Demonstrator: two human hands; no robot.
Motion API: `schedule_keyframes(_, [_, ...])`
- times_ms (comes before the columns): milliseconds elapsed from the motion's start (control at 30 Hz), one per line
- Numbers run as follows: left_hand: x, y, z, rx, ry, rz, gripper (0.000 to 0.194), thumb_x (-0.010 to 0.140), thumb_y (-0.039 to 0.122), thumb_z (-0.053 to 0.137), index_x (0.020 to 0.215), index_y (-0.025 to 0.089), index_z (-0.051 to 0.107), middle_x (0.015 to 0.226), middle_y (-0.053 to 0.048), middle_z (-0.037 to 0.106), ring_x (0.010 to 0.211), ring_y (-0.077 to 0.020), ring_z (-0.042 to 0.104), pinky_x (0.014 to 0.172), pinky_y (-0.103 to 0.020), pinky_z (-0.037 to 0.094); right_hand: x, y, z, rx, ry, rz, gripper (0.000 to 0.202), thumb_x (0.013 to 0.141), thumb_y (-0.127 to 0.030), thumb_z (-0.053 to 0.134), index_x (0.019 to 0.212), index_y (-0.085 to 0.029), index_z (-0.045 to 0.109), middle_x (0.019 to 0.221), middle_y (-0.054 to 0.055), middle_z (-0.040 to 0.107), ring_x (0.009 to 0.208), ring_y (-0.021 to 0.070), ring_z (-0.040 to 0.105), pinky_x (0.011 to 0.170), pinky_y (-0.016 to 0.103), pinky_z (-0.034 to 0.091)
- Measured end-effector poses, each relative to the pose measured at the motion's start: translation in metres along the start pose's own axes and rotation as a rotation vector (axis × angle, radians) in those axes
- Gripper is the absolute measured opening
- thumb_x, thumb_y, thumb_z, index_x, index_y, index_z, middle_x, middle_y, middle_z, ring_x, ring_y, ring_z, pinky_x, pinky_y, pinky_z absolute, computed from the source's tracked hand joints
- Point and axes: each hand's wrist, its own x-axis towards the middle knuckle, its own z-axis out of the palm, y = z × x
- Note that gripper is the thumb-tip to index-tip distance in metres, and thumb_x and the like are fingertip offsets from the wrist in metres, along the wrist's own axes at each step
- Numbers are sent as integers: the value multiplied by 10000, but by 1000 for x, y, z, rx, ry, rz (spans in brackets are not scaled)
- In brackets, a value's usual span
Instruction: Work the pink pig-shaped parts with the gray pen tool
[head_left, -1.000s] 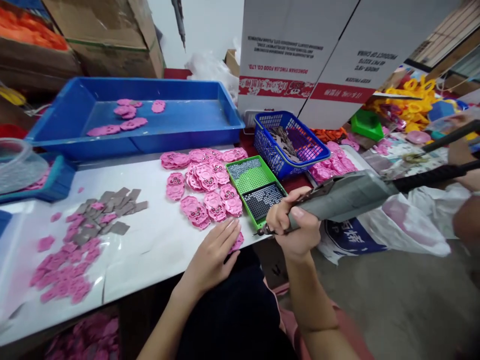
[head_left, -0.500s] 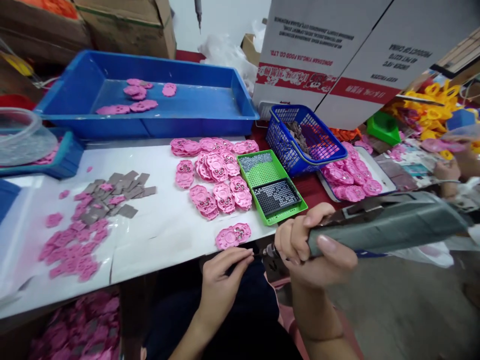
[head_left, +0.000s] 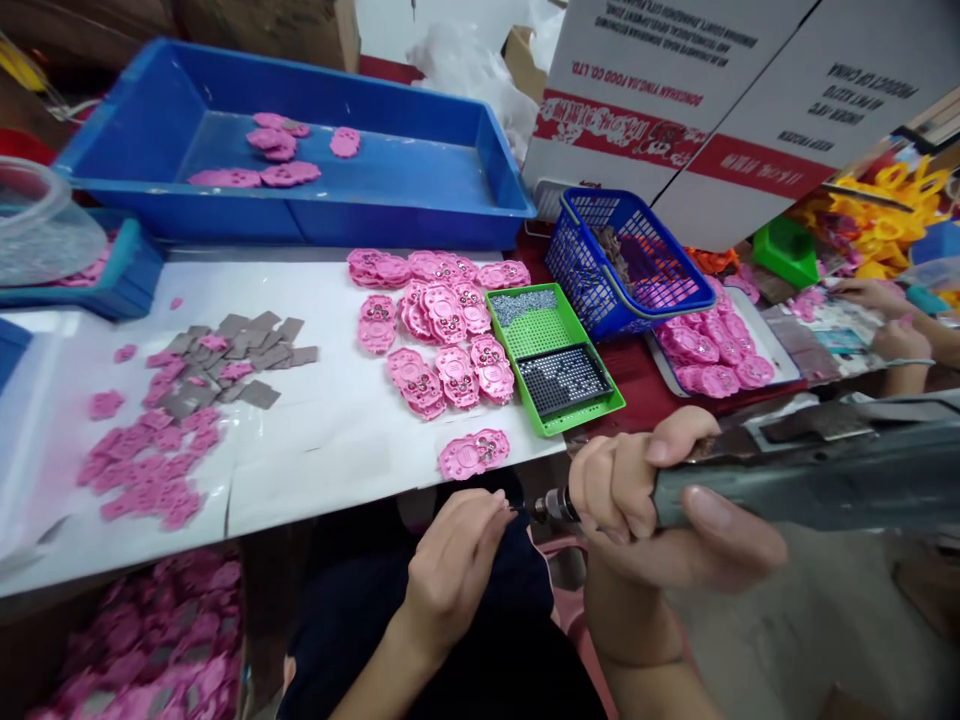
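My right hand [head_left: 660,500] is wrapped round a grey-green power screwdriver [head_left: 810,480], which lies sideways with its bit pointing left. The fingers of my left hand [head_left: 457,550] are pinched together at the tip of the bit; anything between them is too small to make out. Just above, at the table's front edge, lies a pink plastic piece [head_left: 472,453] with metal screws in it. Several more pink pieces [head_left: 442,312] are stacked behind it. Right of them a green tray [head_left: 555,335] holds small screws and a black perforated plate [head_left: 564,380].
Grey squares [head_left: 259,393] and small pink parts [head_left: 161,480] lie on the left of the white table. A blue bin [head_left: 420,225] stands behind, a blue basket [head_left: 592,290] and a tray of pink pieces [head_left: 712,350] at right. Another person's hands [head_left: 900,340] are at far right.
The screwdriver and my right hand have shifted right and tilted level. My left fingers have drawn closer together. The view has moved, so the table things appear slightly higher.
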Motion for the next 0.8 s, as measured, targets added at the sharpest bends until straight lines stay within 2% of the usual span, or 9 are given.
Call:
schedule_keyframes(167, [-5,-8,-7,81,-45,172,560,850,-57,751,1376,99,634,1027,-128,760,992,-265,755,830,-413,684,-1,-4,2,-13,-3,41,73,903,-371,601,919,-305,627,463,-103,358,324,107,312,376,265,366])
schedule_keyframes(300, [-6,-12,-10,118,-68,266,575,845,-41,771,1389,68,622,1000,-136,763,961,-268,752,803,-419,686,-1,-5,2,-16,-31,56,75,906,-363,607,927,-296,634,465,-98,376,333,107,349,392,269,392])
schedule_keyframes(533, [-1,-12,-10,143,-72,282,539,896,4,743,1408,83,595,945,-120,770,899,-246,750,737,-403,684,-1,-3,-2,-41,-74,94,100,920,-374,633,971,-300,676,467,-77,424,365,119,428,416,284,439])
schedule_keyframes(800, [6,-11,-13,125,-58,299,540,866,-18,752,1382,41,605,902,-122,760,864,-245,748,714,-390,679,1,-6,3,-63,-83,94,133,911,-380,650,987,-304,728,458,-62,436,353,129,418,398,302,436])
